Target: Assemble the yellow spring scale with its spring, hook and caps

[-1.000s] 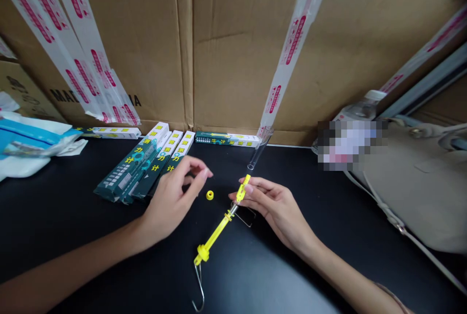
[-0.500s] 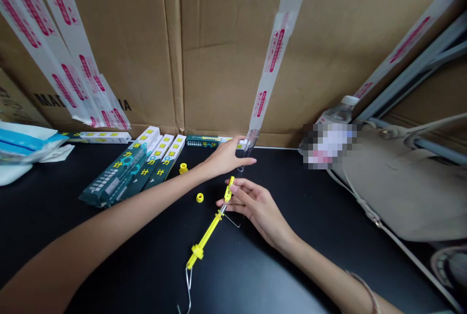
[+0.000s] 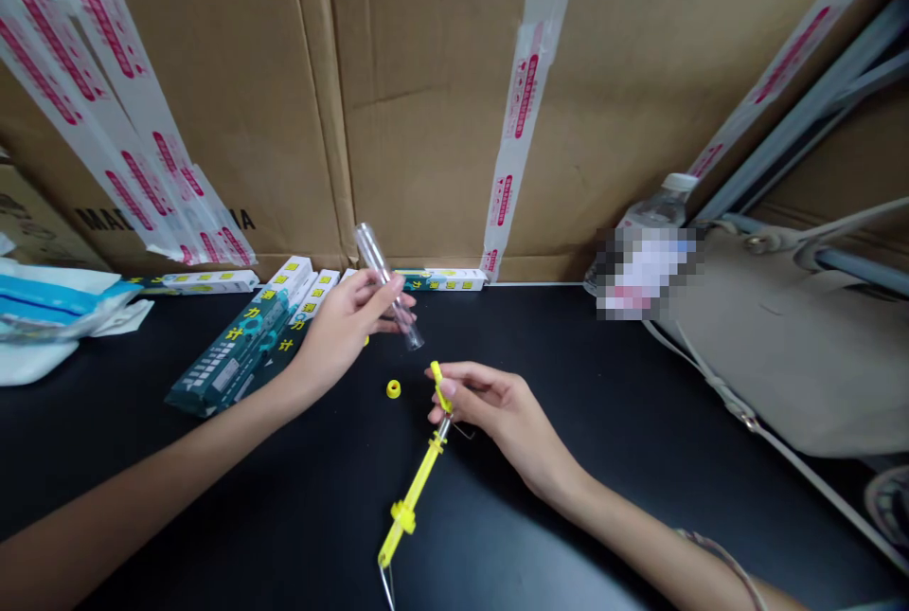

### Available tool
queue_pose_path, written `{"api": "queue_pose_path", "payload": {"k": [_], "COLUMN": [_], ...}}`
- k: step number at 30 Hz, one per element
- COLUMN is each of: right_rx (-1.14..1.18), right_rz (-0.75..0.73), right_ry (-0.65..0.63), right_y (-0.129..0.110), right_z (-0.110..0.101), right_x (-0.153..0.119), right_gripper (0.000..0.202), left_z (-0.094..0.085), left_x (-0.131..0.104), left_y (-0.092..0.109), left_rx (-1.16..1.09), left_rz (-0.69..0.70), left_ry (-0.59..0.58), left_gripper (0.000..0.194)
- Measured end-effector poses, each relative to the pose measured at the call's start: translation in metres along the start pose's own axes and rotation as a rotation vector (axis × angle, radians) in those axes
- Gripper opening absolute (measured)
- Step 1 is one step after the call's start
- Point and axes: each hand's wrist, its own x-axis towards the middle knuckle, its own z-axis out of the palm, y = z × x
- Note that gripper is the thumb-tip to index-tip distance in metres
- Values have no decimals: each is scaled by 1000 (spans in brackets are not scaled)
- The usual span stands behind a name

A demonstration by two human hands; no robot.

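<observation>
My left hand [image 3: 355, 313] is closed around a clear plastic tube [image 3: 375, 256], tilted with its lower end toward the yellow part. Between the thumb and fingers of my right hand [image 3: 497, 398] is the top end of a yellow spring scale core [image 3: 418, 478], which slants down to the left with a metal hook [image 3: 386, 584] at its bottom, cut off by the frame. A bent wire [image 3: 465, 431] shows beside the right fingers. On the black table lies a small yellow ring cap [image 3: 393, 389], left of the core. Another yellow piece is mostly hidden behind my left hand.
Several green and white spring scale boxes [image 3: 241, 336] lie at the left, and another box [image 3: 447, 279] rests along the cardboard wall [image 3: 433, 118]. A plastic packet [image 3: 57, 298] is at far left. To the right are a bottle [image 3: 664, 204] and a beige bag [image 3: 788, 346].
My left hand has lifted the clear tube from beside the cardboard and brought it left and nearer. The spring scale core, still in my right hand, has shifted slightly down in view.
</observation>
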Motion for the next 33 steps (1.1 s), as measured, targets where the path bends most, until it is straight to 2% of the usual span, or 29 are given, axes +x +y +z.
{"api": "queue_pose_path", "payload": {"k": [4,8,13,20,26,33], "right_rx": [-32,-55,-67,-43,20,216], "right_rz": [43,66,64,83,96,155], "right_ry": [-65,-82,-68,-31,2,-76], "right_y": [1,2,1,3,0,-5], "right_z": [11,14,13,13,8,7], "right_x": [-6,-7,-9,-8,-6,-9], "right_gripper": [37,37,36,36,48,54], "left_z": [-9,-4,0,7,7,3], "left_x": [-34,-47,-50,-54,-56,-49], "left_y": [3,-1,-3,-13,-21,-20], "left_rx": [-37,-62,-103,-122,-99,-72], "left_rz": [-57,-87,-77,-71,-54,-4], "left_ry": [34,59,131,64,37,169], "left_gripper": [39,40,41,41,36,37]}}
